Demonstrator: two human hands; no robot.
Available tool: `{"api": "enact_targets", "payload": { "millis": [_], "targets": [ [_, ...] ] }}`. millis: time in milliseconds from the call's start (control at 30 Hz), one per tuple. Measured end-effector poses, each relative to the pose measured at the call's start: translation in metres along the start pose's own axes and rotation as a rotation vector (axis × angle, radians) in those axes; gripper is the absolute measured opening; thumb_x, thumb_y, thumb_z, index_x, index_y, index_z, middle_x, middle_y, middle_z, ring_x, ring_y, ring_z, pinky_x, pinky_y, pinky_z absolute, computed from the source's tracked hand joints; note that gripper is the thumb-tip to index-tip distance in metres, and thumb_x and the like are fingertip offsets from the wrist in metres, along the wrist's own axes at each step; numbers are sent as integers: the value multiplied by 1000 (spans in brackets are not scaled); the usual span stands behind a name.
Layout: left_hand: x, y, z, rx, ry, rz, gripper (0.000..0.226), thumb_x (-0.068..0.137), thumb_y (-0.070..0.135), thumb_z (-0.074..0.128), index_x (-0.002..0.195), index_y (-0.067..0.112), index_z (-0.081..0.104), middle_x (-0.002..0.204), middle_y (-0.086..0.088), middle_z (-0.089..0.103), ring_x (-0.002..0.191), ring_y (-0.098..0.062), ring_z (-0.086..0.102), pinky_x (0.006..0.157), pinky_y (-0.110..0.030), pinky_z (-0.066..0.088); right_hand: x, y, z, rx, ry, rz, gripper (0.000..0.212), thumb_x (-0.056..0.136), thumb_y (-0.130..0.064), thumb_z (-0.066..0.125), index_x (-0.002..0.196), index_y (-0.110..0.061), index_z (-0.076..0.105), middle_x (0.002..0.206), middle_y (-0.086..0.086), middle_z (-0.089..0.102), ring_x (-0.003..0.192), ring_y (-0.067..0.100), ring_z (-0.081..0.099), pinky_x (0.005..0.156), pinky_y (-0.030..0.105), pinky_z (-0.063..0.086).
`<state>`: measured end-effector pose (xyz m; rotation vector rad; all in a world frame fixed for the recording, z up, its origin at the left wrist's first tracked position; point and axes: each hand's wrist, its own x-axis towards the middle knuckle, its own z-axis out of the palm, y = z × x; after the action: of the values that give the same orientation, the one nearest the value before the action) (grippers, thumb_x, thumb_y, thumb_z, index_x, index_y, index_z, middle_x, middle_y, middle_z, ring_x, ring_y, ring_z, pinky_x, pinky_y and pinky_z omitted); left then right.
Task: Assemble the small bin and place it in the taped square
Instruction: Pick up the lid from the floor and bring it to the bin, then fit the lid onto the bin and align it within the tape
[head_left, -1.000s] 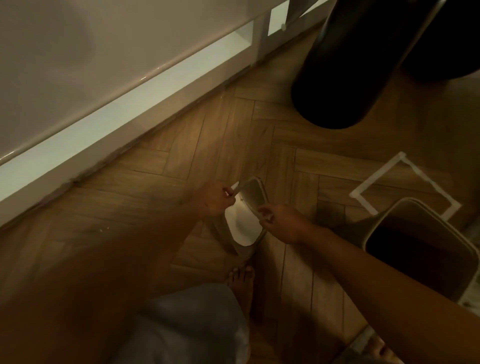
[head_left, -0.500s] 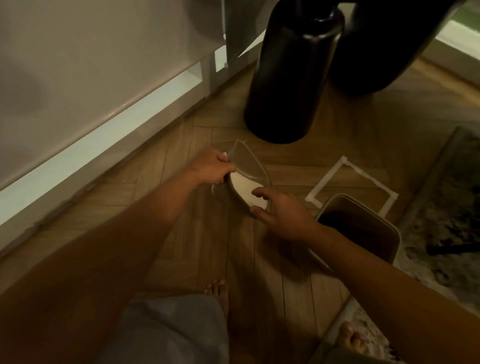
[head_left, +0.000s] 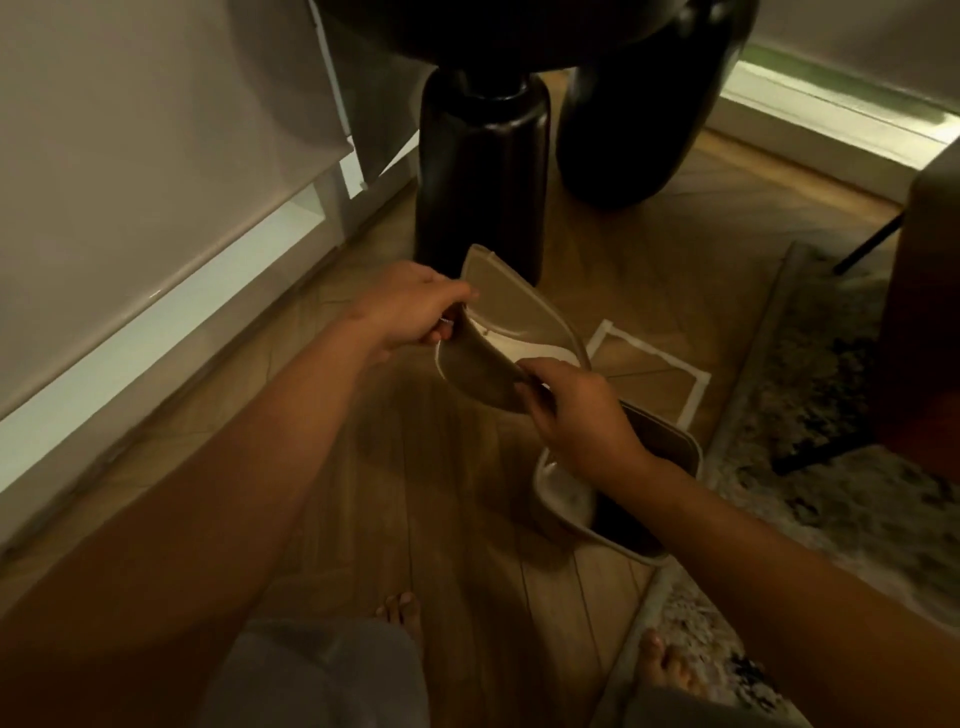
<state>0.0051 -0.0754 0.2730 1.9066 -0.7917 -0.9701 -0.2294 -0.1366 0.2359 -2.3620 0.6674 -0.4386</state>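
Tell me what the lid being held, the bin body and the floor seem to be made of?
Lid: probably matte beige plastic, thin, smooth, with moulded rounded edges.
Bin body: apparently the same plastic, with a smooth rounded rim.
Floor: wood or wood-look planks in herringbone, with a visible grain and low sheen.

We have one head view, looking steeply down and forward at the wood floor (head_left: 447, 499), close over our outstretched arms.
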Motion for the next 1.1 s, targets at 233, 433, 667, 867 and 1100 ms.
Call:
{"api": "enact_targets", "payload": {
  "millis": [233,433,667,867,1100],
  "targets": [
    [-6,23,47,-36,84,163,30,96,52,59,98,26,73,89,5,72,73,-7,68,66,-26,54,-15,19,-44,56,190,110,13,105,-16,57,108,-16,70,89,-6,66,78,5,61,62,18,45],
    [-1,6,96,-30,45,212,34,92,60,56,113,35,66,108,13,66,100,-7,65,75,-25,52,-32,44,-80,151,323,166,10,104,-28,57,107,-33,65,86,-20,67,82,-4,64,62,6,45],
    [-3,-4,129,-98,-23,134,70,79,79,41,131,35,54,120,17,58,114,-7,57,90,-30,47,-40,78,-104,603,463,400,9,96,-37,66,100,-31,71,80,-16,74,67,-5,66,56,14,50],
    [-3,-18,144,-244,-114,-15,79,83,77,40,150,36,35,129,11,52,126,-23,49,102,-49,45,-36,111,-103,880,533,654,12,83,-38,73,80,-27,76,74,-8,74,67,4,70,56,22,54],
    [-2,-36,161,-156,-245,-56,77,93,70,40,155,26,31,137,7,49,113,-12,52,78,-32,48,-36,142,-84,972,519,837,23,87,-39,70,78,-23,84,83,3,79,79,15,76,72,36,59]
  ]
}}
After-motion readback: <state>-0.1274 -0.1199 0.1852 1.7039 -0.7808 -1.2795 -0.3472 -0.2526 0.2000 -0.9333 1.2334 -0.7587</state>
